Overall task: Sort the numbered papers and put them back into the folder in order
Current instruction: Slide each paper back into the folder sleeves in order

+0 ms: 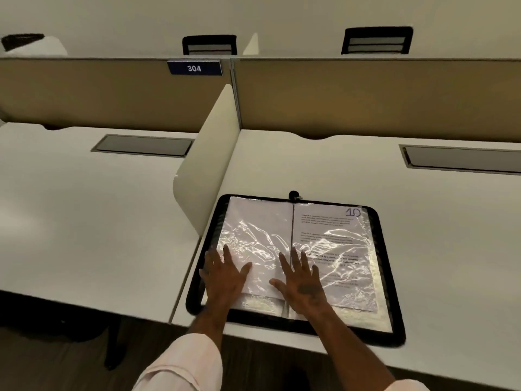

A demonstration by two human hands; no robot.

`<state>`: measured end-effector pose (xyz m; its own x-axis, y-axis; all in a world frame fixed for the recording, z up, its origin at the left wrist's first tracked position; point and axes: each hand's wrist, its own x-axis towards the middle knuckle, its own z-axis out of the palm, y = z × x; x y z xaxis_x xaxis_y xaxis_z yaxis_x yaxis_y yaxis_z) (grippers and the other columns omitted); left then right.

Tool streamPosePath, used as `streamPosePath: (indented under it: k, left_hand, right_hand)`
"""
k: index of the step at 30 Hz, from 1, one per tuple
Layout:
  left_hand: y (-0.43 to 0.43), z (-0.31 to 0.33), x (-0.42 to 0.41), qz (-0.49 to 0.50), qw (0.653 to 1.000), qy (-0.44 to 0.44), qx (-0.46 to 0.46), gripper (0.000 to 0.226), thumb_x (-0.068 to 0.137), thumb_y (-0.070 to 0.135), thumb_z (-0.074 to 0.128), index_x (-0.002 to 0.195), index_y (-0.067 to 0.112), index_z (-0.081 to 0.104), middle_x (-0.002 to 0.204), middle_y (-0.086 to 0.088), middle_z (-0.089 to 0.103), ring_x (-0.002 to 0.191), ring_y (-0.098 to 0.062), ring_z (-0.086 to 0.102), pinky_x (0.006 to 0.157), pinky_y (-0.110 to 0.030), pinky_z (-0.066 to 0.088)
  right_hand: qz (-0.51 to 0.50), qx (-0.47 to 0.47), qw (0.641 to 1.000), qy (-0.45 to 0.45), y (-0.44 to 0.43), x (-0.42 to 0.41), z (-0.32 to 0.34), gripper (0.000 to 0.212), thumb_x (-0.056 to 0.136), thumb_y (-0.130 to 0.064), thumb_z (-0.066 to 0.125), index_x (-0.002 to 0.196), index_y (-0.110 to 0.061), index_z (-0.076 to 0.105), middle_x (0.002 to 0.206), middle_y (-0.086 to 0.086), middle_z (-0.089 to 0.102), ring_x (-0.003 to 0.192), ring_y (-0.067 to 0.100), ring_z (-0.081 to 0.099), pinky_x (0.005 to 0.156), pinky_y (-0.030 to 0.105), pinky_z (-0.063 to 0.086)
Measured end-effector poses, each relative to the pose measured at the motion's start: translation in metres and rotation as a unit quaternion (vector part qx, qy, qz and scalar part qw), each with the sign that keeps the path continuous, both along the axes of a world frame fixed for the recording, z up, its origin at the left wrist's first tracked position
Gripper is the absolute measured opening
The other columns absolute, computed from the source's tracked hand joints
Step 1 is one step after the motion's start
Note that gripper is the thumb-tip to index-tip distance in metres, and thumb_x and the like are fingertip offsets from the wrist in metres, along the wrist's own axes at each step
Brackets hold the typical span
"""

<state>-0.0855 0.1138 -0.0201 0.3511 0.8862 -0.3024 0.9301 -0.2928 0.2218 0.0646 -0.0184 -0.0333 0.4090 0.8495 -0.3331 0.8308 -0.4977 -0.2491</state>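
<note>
My left hand [224, 273] and right hand [303, 283] press flat, fingers spread, on the open black zip-edged folder [390, 277]. The white sheet marked 10 [327, 221] looks sleeved. I'd judge checking the order comes next.

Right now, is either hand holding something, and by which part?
Nothing is held. Both hands lie flat, fingers straight, on the clear plastic sleeves of the open black folder: left hand on the left page, right hand beside the spine.

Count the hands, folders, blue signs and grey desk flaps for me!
Hands: 2, left hand and right hand
Folder: 1
Blue sign: 1
Grey flaps: 2
Total: 6
</note>
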Motion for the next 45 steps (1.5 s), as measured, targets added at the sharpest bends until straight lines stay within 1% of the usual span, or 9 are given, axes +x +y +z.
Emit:
streamPosePath:
  k: [3,8,16,22,29,33,36,40,45]
  left_hand:
    - [0.004,-0.004,0.005,0.07,0.996,-0.028,-0.039,0.098,0.087,0.075,0.04,0.156,0.019,-0.001,0.163,-0.011,-0.005,0.15,-0.034,-0.002,0.117,-0.058,0.014]
    - [0.005,-0.006,0.014,0.087,0.996,-0.013,-0.028,0.1,0.086,0.075,0.042,0.156,0.017,0.0,0.162,-0.014,0.005,0.147,-0.037,0.012,0.113,-0.057,0.024]
    - [0.019,0.0,0.017,0.09,0.996,-0.01,-0.021,0.11,0.078,0.07,0.061,0.156,0.016,0.004,0.156,-0.016,0.022,0.14,-0.037,0.026,0.106,-0.051,0.036]
    - [0.023,0.005,0.017,0.151,0.958,-0.229,-0.086,0.102,0.071,0.027,0.087,0.151,0.011,0.025,0.143,-0.015,0.046,0.128,-0.033,0.047,0.101,-0.041,0.043]
    - [0.021,0.032,0.026,0.189,0.868,-0.418,-0.193,0.087,0.062,0.003,0.086,0.139,0.014,0.045,0.123,-0.01,0.062,0.108,-0.031,0.061,0.089,-0.041,0.053]
    - [0.018,0.05,0.053,0.087,0.879,-0.414,-0.221,0.081,0.04,0.032,0.091,0.114,0.025,0.058,0.107,-0.001,0.07,0.096,-0.025,0.068,0.083,-0.047,0.058]
    - [-0.006,0.07,0.081,-0.013,0.899,-0.385,-0.207,0.069,0.056,0.025,0.091,0.116,0.025,0.055,0.11,0.003,0.067,0.094,-0.016,0.066,0.085,-0.04,0.057]
    - [-0.049,0.081,0.118,-0.133,0.927,-0.319,-0.145,0.073,0.064,0.037,0.086,0.128,0.027,0.053,0.114,0.006,0.065,0.099,-0.018,0.064,0.086,-0.035,0.055]
    - [-0.095,0.074,0.152,-0.241,0.938,-0.214,-0.127,0.063,0.073,0.033,0.081,0.13,0.021,0.056,0.116,-0.004,0.069,0.1,-0.023,0.066,0.086,-0.036,0.054]
  right_hand:
    - [0.025,0.03,0.999,0.001,0.005,0.004,-0.013,0.089,0.074,-0.076,-0.011,0.152,-0.034,-0.011,0.157,-0.002,-0.025,0.148,0.023,-0.016,0.116,0.046,-0.008]
    - [0.038,0.028,0.999,-0.016,0.01,0.008,-0.022,0.081,0.085,-0.072,0.003,0.154,-0.03,-0.005,0.159,0.001,-0.017,0.149,0.023,-0.012,0.113,0.042,-0.011]
    - [0.026,0.016,1.0,0.008,0.014,0.006,-0.007,0.104,0.063,-0.077,-0.022,0.154,-0.03,-0.005,0.161,0.002,-0.016,0.149,0.024,-0.013,0.117,0.045,-0.006]
    - [-0.019,-0.027,0.996,0.084,0.021,0.013,0.012,0.076,0.093,-0.069,0.024,0.155,-0.029,0.003,0.163,0.0,-0.006,0.15,0.018,-0.004,0.12,0.045,0.003]
    - [-0.174,0.086,0.957,0.214,0.02,0.014,0.041,0.081,0.085,-0.075,0.033,0.149,-0.025,0.035,0.156,0.0,0.031,0.145,0.015,0.025,0.117,0.029,0.017]
    - [-0.271,0.203,0.897,0.283,0.022,0.025,0.073,0.066,0.087,-0.071,0.043,0.131,-0.024,0.056,0.133,0.0,0.059,0.123,0.017,0.053,0.101,0.029,0.04]
    - [-0.326,0.234,0.858,0.321,0.02,0.042,0.096,0.068,0.085,-0.076,0.039,0.128,-0.026,0.058,0.128,-0.003,0.061,0.117,0.02,0.056,0.096,0.032,0.044]
    - [-0.386,0.242,0.82,0.345,0.006,0.069,0.105,0.093,0.058,-0.094,0.046,0.116,-0.024,0.064,0.111,0.0,0.068,0.099,0.022,0.065,0.088,0.047,0.055]
    - [-0.423,0.218,0.827,0.298,-0.024,0.098,0.096,0.05,0.071,-0.054,0.076,0.101,-0.015,0.066,0.093,0.005,0.071,0.084,0.022,0.069,0.075,0.043,0.06]
